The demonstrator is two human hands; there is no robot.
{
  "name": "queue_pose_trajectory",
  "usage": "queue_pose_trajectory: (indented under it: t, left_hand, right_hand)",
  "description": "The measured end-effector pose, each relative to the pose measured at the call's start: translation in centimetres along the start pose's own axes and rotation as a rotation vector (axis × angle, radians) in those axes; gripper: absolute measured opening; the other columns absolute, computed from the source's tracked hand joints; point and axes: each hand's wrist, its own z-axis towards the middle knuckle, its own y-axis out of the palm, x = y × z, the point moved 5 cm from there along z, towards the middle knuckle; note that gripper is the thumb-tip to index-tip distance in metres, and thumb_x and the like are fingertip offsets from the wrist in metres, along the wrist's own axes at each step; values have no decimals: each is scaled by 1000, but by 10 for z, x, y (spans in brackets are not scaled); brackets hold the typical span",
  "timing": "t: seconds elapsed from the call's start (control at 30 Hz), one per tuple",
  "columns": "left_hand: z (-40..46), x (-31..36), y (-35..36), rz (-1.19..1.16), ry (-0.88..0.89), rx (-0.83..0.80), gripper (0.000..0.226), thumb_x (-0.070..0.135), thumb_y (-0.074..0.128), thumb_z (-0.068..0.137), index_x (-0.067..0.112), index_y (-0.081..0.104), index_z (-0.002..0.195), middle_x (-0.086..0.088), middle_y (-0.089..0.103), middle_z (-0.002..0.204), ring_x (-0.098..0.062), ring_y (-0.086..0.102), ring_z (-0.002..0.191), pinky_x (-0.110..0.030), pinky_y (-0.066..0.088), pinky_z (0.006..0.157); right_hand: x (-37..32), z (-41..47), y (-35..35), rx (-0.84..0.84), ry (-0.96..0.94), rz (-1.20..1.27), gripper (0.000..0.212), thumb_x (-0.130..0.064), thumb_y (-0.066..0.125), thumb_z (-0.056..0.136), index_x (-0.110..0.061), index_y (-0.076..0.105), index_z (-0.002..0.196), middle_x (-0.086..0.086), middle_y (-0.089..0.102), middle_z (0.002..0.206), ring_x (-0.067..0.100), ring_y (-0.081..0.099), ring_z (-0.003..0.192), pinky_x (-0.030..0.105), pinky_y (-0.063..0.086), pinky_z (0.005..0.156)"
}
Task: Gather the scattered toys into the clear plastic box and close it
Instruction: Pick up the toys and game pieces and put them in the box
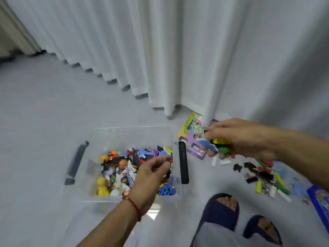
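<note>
The clear plastic box (122, 138) sits open on the pale floor, near-left of centre, its black latch handles (183, 162) swung outward on both short sides; no lid is identifiable in view. The walls are thin, rigid and transparent, so the contents read plainly: yellow and orange balls, flat die-cut puzzle pieces in blue and black, and a perforated blue block.

The left hand (151, 173) is over the right half of the box, fingers curled around a small dark item; what it is cannot be told through the blur. Judged from its position, it is placed to release into the box.

The right hand (238, 138) is right of the box, above the floor, fingers closed around a handful: a flat blue card piece, a yellow brick and a green brick, the latter two hard, glossy plastic. The clustered grip suggests several pieces carried per trip.

The scattered toys (263, 173) lie on the floor to the right: small bricks and dark flat pieces. A colourful board book (191, 134) lies at the curtain (178, 50) hem, far-right of the box.

Assessment: gathering is unfinished; closing is not yet possible.
</note>
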Motion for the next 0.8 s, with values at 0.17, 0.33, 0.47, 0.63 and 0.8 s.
queue_pose_trajectory:
  t: [0.17, 0.33, 0.47, 0.63, 0.8]
  left_hand:
    - [-15, 14, -125, -278, -127, 269, 18, 10, 56, 96, 9, 69, 84, -9, 63, 73, -17, 55, 70, -28, 49, 63]
    - [-26, 6, -188, -521, -347, 466, 8, 1, 50, 92, 2, 53, 85, -19, 55, 85, -32, 55, 75, -34, 56, 59]
    - [-34, 14, -213, -456, -284, 670, 15, -4, 45, 89, -4, 52, 102, -17, 48, 86, -33, 50, 82, -42, 56, 77]
    - [-36, 31, -187, -329, -93, 713, 31, -5, 44, 91, 5, 56, 118, -7, 53, 80, -22, 53, 68, -38, 52, 72]
    - [-23, 45, -80, -123, 139, 527, 27, 0, 48, 89, 17, 64, 104, -5, 67, 95, -23, 67, 84, -39, 59, 76]
  right_hand:
    - [-67, 46, 115, -162, 35, -144, 29, -21, 67, 91, -1, 60, 111, 19, 64, 88, 26, 61, 72, 30, 53, 59]
    - [-84, 86, 217, -182, 79, -244, 25, -17, 71, 85, 0, 64, 102, 16, 60, 88, 27, 57, 65, 31, 53, 58]
    - [-79, 105, 252, -117, 81, -291, 52, -30, 71, 74, -3, 56, 116, 17, 60, 116, 32, 61, 97, 42, 53, 89]
    - [-84, 75, 181, -64, 62, -518, 47, -38, 63, 90, -14, 53, 129, 5, 55, 126, 24, 56, 114, 46, 47, 99]
    - [-53, 12, 26, 154, 111, -655, 24, -37, 60, 93, -22, 64, 111, -2, 67, 112, 17, 64, 104, 45, 47, 95]
